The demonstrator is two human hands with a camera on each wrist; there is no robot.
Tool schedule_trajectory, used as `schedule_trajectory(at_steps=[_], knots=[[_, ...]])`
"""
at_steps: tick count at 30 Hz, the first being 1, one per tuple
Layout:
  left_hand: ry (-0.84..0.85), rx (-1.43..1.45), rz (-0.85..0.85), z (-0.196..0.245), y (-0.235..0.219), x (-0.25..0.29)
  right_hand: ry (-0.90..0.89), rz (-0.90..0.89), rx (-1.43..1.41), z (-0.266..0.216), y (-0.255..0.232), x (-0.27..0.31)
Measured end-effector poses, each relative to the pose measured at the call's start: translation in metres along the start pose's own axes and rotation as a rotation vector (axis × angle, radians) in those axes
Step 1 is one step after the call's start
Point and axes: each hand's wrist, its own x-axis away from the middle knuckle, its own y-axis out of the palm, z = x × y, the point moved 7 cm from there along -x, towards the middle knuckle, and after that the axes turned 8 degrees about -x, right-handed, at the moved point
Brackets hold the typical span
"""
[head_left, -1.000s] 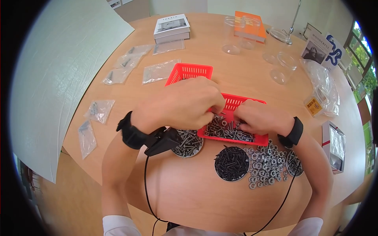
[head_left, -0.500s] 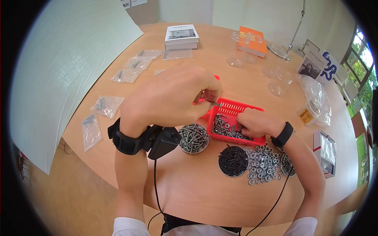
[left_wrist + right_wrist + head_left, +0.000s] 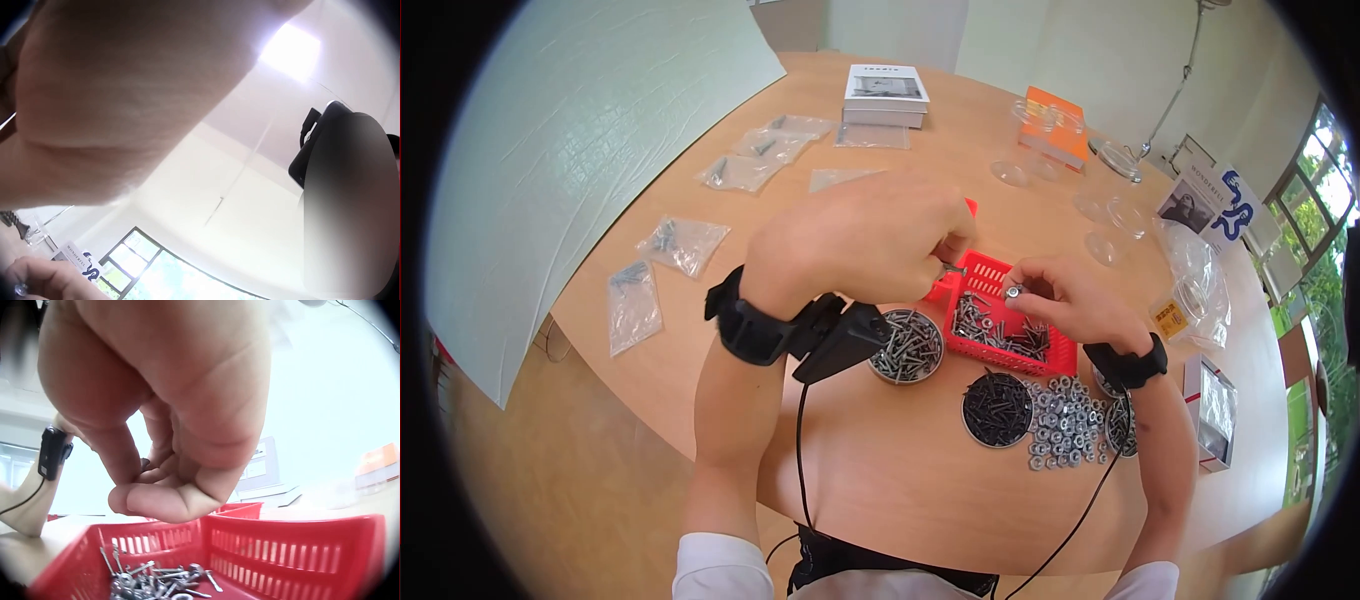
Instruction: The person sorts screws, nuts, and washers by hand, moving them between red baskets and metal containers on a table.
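Observation:
My left hand [image 3: 870,235] is over the near-left edge of the red basket [image 3: 1060,352], pinching a small metal screw [image 3: 952,268] between thumb and forefinger. My right hand [image 3: 1065,295] is raised just above the right part of this basket and pinches a hex nut [image 3: 1013,292]. In the right wrist view the curled fingers [image 3: 165,503] hover over the basket wall, hiding most of the nut. Loose screws [image 3: 165,581] mixed with nuts and washers lie inside the basket. The left wrist view shows mostly the underside of my left hand [image 3: 125,94].
Round dishes of silver screws [image 3: 908,347] and black screws [image 3: 997,408] stand before the basket, beside loose nuts [image 3: 1065,425]. A second red basket is mostly hidden behind my left hand. Bagged hardware [image 3: 685,245] lies left; clear plastic jars [image 3: 1105,245], books [image 3: 887,97] and a box [image 3: 1212,410] stand around.
My right hand has come up out of the basket with a nut between its fingertips. My left hand has drawn back from inside the basket to its left edge, holding a screw.

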Motion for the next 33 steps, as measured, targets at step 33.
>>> schedule_trajectory(at_steps=[33], knots=[[-0.091, -0.037, 0.091, -0.033, -0.012, 0.012, -0.377, -0.281, 0.696, -0.074, 0.095, -0.041]])
